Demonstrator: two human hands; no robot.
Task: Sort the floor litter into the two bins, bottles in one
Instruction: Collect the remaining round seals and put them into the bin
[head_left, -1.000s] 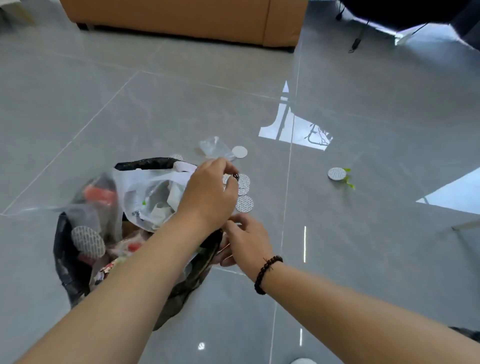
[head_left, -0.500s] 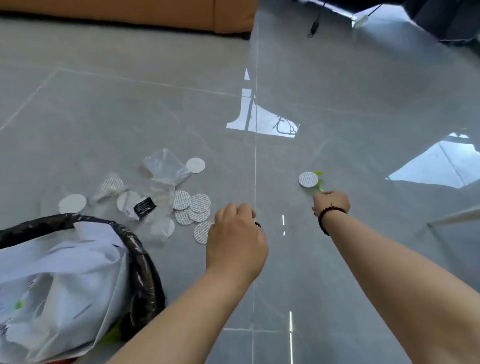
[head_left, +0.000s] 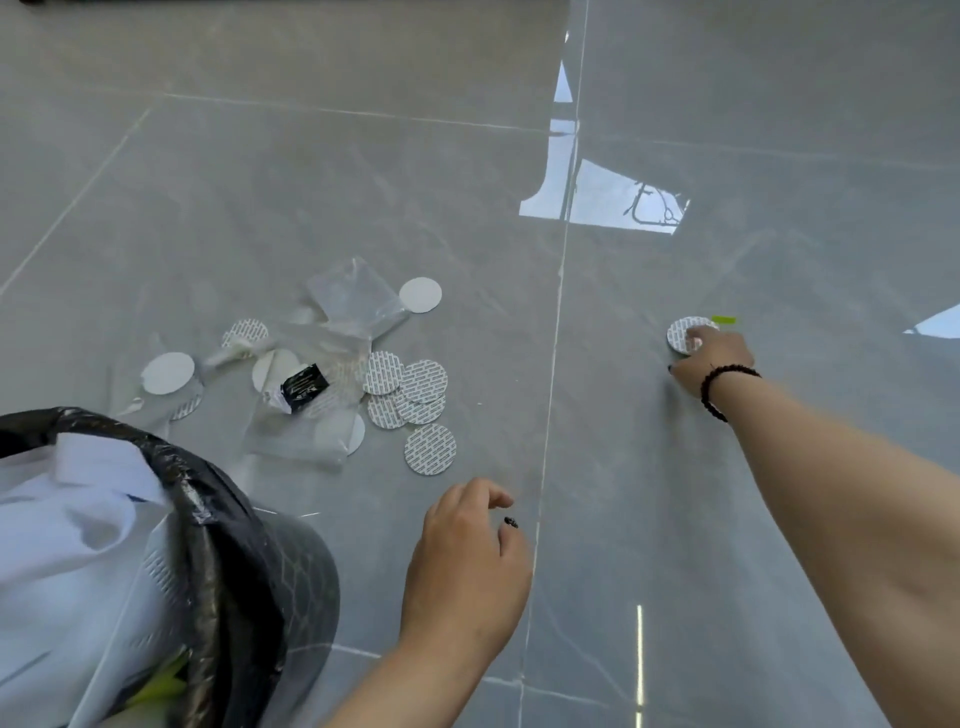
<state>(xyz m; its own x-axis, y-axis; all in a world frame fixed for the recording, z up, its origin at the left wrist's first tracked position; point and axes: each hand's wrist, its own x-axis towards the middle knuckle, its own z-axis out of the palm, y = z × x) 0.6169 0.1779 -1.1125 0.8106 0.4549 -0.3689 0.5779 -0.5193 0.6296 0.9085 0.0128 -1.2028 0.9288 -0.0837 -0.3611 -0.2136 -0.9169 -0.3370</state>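
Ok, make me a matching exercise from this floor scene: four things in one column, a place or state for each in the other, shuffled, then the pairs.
Things
1. bin
2. black sachet
3. lone disc
4. left hand

Places or states
A. under the right hand's fingertips, far right
B. lined with a black bag, white plastic inside
C. holding nothing, fingers loosely curled
D. among clear wrappers in the pile of discs

Pairs: 1-B, 2-D, 3-A, 4-C

I count about twelve round seals (head_left: 430, 449), two clear bags (head_left: 358, 295), one black sachet (head_left: 304, 388), one bin (head_left: 270, 582), two hands (head_left: 465, 566).
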